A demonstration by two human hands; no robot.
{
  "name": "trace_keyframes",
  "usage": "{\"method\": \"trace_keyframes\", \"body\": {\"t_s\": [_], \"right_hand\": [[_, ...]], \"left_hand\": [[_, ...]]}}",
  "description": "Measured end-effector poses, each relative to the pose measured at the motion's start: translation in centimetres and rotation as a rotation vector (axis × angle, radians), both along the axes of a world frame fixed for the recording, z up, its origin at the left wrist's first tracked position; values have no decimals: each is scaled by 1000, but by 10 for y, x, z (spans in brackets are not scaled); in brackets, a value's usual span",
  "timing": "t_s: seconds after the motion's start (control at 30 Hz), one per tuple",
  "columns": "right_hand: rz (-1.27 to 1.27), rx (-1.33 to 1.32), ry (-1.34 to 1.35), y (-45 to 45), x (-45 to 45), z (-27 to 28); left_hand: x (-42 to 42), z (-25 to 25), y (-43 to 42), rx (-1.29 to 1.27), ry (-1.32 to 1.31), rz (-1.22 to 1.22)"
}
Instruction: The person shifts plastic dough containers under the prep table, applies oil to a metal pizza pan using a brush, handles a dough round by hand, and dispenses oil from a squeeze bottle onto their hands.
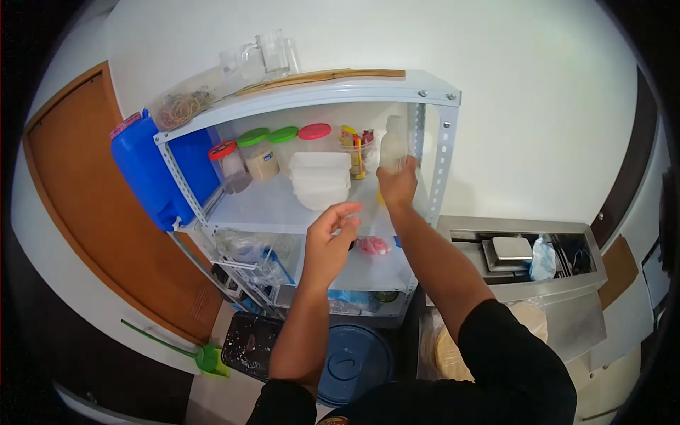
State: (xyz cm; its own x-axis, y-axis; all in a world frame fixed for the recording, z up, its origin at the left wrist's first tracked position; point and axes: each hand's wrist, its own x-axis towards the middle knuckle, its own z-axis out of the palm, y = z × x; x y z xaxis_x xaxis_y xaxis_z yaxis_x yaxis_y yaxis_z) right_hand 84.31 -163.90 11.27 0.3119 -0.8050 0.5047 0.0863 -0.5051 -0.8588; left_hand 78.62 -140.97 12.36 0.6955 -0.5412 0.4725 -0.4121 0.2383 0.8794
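Observation:
My right hand is wrapped round the lower part of a clear, whitish bottle, upright at the right end of the upper shelf. Something yellow shows just below that hand, partly hidden. In front of the shelf's edge hovers my left hand, its fingers loosely curved and apart, with nothing in it. Nearest to it is a stack of white plastic tubs. Behind the tubs stands a jar with a pink lid. Between the tubs and the bottle, a cup of small colourful packets sits on the shelf.
Left along the shelf are a red-lidded jar and green-lidded jars. Glass mugs top the metal rack. A blue jug stands left, a round dark-blue lid below, and a steel counter right.

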Motion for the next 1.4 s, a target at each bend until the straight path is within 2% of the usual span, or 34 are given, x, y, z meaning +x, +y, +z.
{"method": "trace_keyframes", "body": {"t_s": [0.03,0.2,0.33,0.47,0.57,0.63,0.7,0.87,0.93,1.07,1.2,1.33,1.4], "right_hand": [[-69,-3,17,-6,14,5],[-77,-51,43,-46,65,1],[-118,-32,118,-48,62,-12],[235,-26,111,-8,-5,-6],[559,-135,218,24,-88,-10],[770,-68,238,47,-160,0],[810,-44,336,52,-229,-7],[655,54,467,58,-403,-38],[509,206,530,56,-468,-49],[232,390,397,64,-591,-37],[59,418,246,57,-695,-58],[-12,457,219,42,-809,-92],[-56,510,174,42,-871,-112]], "left_hand": [[-1,-3,6,-4,9,0],[-12,-13,37,50,77,39],[-17,-11,55,76,120,66],[-19,-4,64,79,106,8],[-25,-2,49,57,83,-114],[-32,-10,36,10,79,-207],[-45,-29,22,-24,87,-350],[-102,-53,-53,-99,133,-753],[-136,-56,-81,-80,146,-880],[-228,-57,-141,76,137,-1187],[-332,-66,-199,155,96,-1397],[-456,-81,-247,199,96,-1560],[-508,-95,-266,303,17,-1659]]}}
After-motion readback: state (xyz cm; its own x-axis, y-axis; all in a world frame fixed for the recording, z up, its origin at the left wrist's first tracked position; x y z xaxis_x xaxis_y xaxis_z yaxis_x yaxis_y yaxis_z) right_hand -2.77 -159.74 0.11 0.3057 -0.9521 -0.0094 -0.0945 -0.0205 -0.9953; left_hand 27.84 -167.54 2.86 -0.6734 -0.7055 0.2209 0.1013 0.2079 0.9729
